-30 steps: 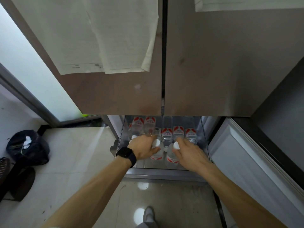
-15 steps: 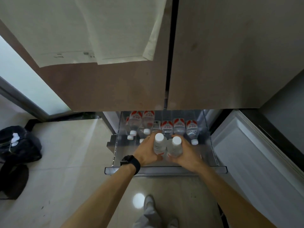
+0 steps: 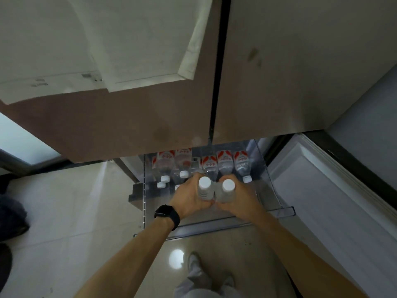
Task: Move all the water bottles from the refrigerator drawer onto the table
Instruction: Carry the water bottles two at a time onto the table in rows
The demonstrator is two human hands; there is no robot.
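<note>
1. Left hand (image 3: 189,196): fingers wrapped round the barrel of the first water bottle (image 3: 204,188), white cap up. A black watch (image 3: 167,216) is on that wrist.
2. Right hand (image 3: 238,201): the same wrap grip on the second water bottle (image 3: 227,189), cap up.
3. Both bottles are upright, touching side by side and held above the refrigerator drawer (image 3: 193,230), not resting in it. One bottle per hand suggests two-at-a-time transfer. Pressing them together probably steadies the pair.
4. The drawer is pulled out beneath the closed upper doors (image 3: 279,82), and its walls are clear. The stored bottles (image 3: 224,163) lie on their sides in a row at the back, red-and-white labels up, caps toward the person. More caps show at the left. I cannot tell the exact count.
5. The table is not in view.
6. Judgement: the task is at an early stage. This pair needs carrying off, and several more trips look likely.
7. Risk, also a judgement: with a single-hand hold on smooth plastic, a bottle could slip while turning away.
</note>
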